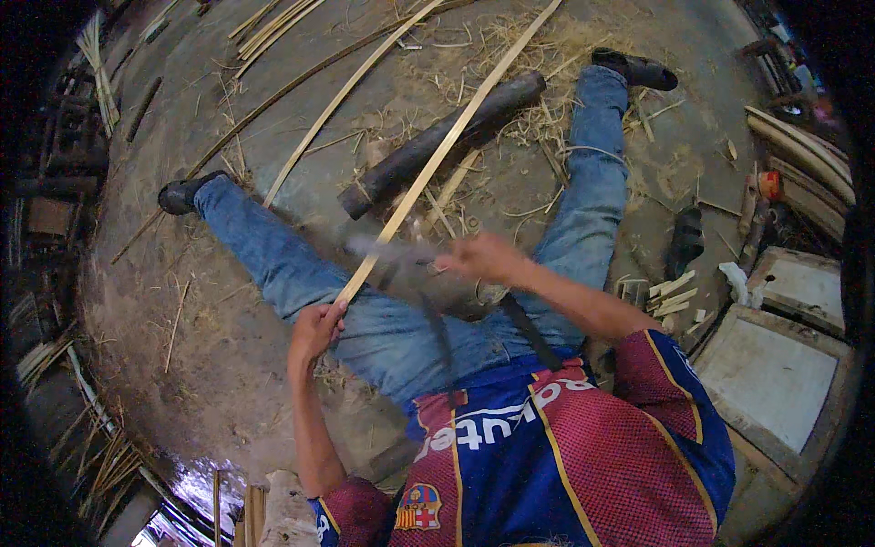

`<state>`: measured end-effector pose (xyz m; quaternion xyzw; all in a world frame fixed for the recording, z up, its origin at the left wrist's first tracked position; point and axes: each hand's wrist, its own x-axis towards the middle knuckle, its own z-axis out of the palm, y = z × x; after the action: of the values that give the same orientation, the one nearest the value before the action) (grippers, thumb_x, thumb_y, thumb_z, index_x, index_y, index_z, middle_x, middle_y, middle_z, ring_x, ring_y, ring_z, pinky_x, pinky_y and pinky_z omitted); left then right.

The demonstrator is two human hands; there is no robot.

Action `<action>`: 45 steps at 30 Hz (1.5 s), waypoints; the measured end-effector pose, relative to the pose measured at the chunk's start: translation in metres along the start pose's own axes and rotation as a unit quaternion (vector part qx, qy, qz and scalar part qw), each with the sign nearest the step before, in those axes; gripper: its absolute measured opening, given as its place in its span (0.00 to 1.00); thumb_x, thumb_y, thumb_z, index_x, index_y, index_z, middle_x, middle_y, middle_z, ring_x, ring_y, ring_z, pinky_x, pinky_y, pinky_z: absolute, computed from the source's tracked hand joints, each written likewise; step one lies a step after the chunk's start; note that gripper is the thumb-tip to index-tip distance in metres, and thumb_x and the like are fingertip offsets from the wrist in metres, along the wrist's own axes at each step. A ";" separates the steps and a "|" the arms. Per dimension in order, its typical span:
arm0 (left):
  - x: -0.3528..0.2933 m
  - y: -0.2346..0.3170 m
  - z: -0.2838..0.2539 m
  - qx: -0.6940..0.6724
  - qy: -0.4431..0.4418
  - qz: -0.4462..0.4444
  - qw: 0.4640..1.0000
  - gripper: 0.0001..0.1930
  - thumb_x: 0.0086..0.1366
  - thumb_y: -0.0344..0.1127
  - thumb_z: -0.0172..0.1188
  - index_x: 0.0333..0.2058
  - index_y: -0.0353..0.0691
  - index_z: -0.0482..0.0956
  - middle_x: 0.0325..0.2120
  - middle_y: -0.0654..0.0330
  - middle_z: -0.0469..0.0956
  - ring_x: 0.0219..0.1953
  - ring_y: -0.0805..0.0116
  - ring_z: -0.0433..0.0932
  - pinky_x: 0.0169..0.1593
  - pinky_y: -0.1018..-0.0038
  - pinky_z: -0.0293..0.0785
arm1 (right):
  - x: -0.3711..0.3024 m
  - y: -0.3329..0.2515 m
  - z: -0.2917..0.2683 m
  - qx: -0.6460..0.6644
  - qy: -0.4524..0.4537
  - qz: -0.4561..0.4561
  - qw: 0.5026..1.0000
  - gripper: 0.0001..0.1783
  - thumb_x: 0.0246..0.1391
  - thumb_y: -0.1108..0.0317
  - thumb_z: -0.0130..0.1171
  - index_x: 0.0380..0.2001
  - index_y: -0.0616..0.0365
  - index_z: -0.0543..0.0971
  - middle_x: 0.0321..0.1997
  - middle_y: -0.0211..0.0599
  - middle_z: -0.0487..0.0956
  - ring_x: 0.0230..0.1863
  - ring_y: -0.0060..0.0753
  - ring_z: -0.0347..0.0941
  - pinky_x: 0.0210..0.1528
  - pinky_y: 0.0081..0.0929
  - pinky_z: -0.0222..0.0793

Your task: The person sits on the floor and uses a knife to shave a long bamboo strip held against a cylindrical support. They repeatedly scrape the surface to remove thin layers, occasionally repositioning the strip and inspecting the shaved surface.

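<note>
My left hand (317,332) is closed round the near end of a long, pale bamboo strip (439,155), beside my left thigh. The strip runs up and away to the right, passing over a dark round log (503,102) on the floor between my legs. In my closed right hand (485,259) is a knife (392,250), its blade smeared by motion. The blade lies across or just above the strip, a little ahead of my left hand; whether it touches cannot be made out.
Another bamboo strip (339,98) and a long dark stick (217,149) lie ahead on the left. Fibrous shavings (456,59) litter the ground. Right of my leg are short split pieces (673,294) and a framed panel (775,369). A strip bundle (283,29) lies far off.
</note>
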<state>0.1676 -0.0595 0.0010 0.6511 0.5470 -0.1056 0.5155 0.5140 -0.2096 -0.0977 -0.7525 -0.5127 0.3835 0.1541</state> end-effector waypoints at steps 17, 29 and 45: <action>-0.012 -0.015 0.012 0.041 0.105 0.082 0.990 0.25 0.68 0.52 0.58 0.21 0.35 0.77 0.12 0.63 0.68 0.18 0.76 0.65 0.24 0.73 0.60 | 0.067 0.129 -0.099 0.117 0.411 0.230 0.874 0.45 0.61 0.29 0.40 0.28 0.68 0.80 0.17 0.50 0.76 0.24 0.52 0.77 0.35 0.45 0.71; 0.134 0.084 0.054 0.046 0.108 0.152 0.981 0.29 0.68 0.58 0.54 0.21 0.35 0.77 0.12 0.59 0.70 0.17 0.68 0.70 0.25 0.67 0.65 | 0.010 0.072 -0.030 0.260 0.372 0.218 0.864 0.33 0.61 0.38 0.54 0.17 0.57 0.71 0.11 0.29 0.67 0.13 0.24 0.66 0.17 0.28 0.61; 0.171 0.082 0.009 0.191 0.179 0.140 0.955 0.28 0.70 0.59 0.48 0.37 0.35 0.80 0.29 0.48 0.81 0.32 0.49 0.80 0.39 0.58 0.72 | -0.032 -0.014 -0.003 0.131 0.052 -0.047 0.989 0.22 0.55 0.52 0.58 0.41 0.61 0.76 0.24 0.53 0.76 0.28 0.58 0.74 0.33 0.48 0.69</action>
<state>0.3040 0.0472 -0.0779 0.8157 0.5032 -0.0164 0.2849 0.5017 -0.2313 -0.0737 -0.7198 -0.4841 0.4004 0.2953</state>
